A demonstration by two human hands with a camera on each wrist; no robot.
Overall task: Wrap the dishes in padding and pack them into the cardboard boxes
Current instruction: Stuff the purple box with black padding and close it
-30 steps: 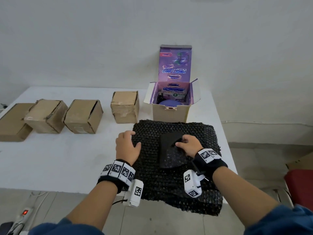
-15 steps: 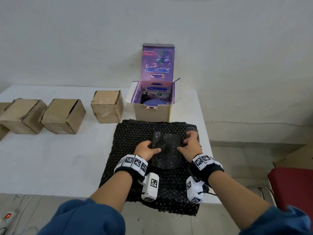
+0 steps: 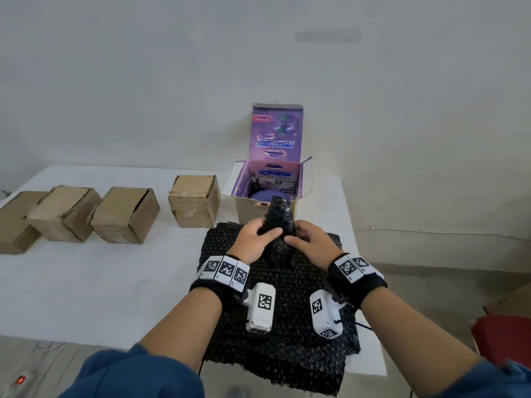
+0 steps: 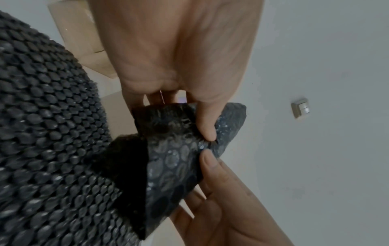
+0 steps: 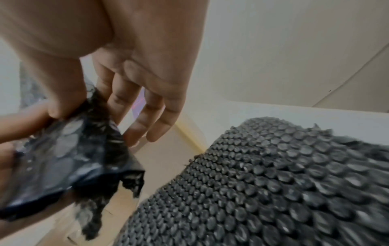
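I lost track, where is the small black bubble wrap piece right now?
In the head view, the small piece is held by both hands above the big sheet, before the open purple box.

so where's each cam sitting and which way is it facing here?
Head: on the head, facing forward and down at the table; both forearms and hands show.
Left wrist: along the left hand toward the small bubble-wrap piece.
Right wrist: along the right hand at that piece.
All three share the piece and the big bubble-wrap sheet.
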